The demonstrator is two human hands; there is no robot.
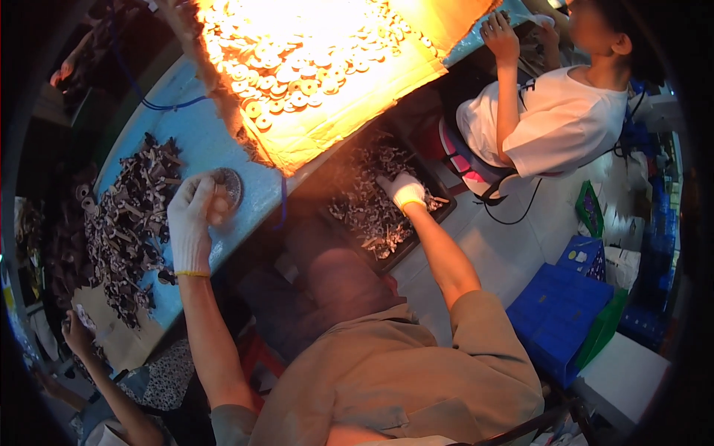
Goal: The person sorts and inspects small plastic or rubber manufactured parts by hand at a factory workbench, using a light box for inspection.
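Note:
My left hand (192,219), in a white knitted glove with a yellow cuff, is closed on a round grey speckled disc (232,186) above the blue table. Its fingertips curl at the disc's near side, and any small piece between them is hidden. Left of that hand lies a heap of small dark brown pieces (130,223), some long and thin. My right hand (405,191), gloved alike, reaches down to a black tray (444,214) full of similar dark, twisted pieces (372,197). One finger or the thumb sticks out leftward; the other fingers are too unclear to read.
A brightly lit cardboard sheet (335,115) with many pale rings (297,85) covers the blue table's (249,215) far part. A person in a white shirt (558,115) sits at the right. Another person's arm (111,386) shows lower left. Blue bags (554,312) stand on the floor.

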